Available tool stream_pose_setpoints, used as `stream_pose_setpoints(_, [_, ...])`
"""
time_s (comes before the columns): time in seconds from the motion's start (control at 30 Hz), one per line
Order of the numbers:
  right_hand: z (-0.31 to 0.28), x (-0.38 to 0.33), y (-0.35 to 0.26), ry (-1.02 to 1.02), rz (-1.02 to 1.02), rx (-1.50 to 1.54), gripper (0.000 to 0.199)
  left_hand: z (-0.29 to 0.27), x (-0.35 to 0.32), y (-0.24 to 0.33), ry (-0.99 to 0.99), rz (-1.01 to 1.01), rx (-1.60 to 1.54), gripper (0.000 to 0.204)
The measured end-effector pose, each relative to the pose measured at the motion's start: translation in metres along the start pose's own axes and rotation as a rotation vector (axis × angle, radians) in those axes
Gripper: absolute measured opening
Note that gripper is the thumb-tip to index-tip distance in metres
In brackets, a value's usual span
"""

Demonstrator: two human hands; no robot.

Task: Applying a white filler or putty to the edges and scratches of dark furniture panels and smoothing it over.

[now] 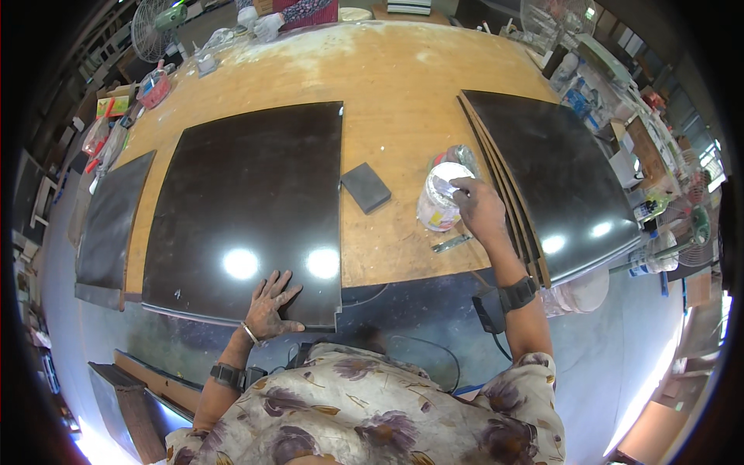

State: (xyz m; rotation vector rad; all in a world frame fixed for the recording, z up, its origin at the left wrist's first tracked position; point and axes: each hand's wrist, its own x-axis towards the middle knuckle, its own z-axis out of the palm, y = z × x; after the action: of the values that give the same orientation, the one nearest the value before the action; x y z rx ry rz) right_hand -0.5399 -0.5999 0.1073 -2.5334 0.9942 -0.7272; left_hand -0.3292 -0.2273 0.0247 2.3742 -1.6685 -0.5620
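tub: the white tub stands open-topped on the desk, between the dark panel and the stacked panels; probably light and stiff, best held around its side wall.
scraper: the pale, flat scraper is at the tub's mouth; seems thin and light, best pinched at its upper end.
right hand: the right hand has its fingers closed in a pinch on the scraper.
left hand: the left hand rests on the dark panel near its front edge, fingers spread, gripping nothing.
dark panel: glossy, likely stiff and slippery; best lifted by opposite edges.
block: the grey block lies just beside it.
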Motion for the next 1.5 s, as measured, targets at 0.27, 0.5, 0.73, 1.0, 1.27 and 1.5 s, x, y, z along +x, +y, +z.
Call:
stream_pose_setpoints(0.27, [-0.012, -0.03, -0.029, -0.203, 0.357, 0.951, 0.027, -0.005, -0.001, -0.005, -0.019, 0.03, 0.035, 0.095])
stream_pose_setpoints(0.5, [0.033, -0.155, -0.074, -0.021, 0.701, 1.316, 0.014, -0.009, 0.014, -0.01, -0.032, 0.213, 0.113, 0.093])
stream_pose_setpoints(0.73, [0.137, -0.324, -0.155, 0.342, 1.089, 1.335, 0.012, 0.002, 0.001, -0.021, 0.026, 0.58, 0.105, 0.067])
stream_pose_setpoints(1.0, [0.175, -0.384, -0.246, 0.191, 1.335, 1.459, 0.008, 0.006, -0.085, -0.128, 0.354, 0.393, 0.241, 0.048])
stream_pose_setpoints(1.27, [0.159, -0.411, -0.234, 0.243, 1.161, 1.332, 0.013, 0.046, -0.204, -0.204, 0.583, 0.103, 0.066, 0.051])
stream_pose_setpoints(1.5, [0.156, -0.442, -0.242, 0.136, 1.198, 1.268, 0.017, 0.068, -0.141, -0.19, 0.167, -0.782, -1.813, 0.053])
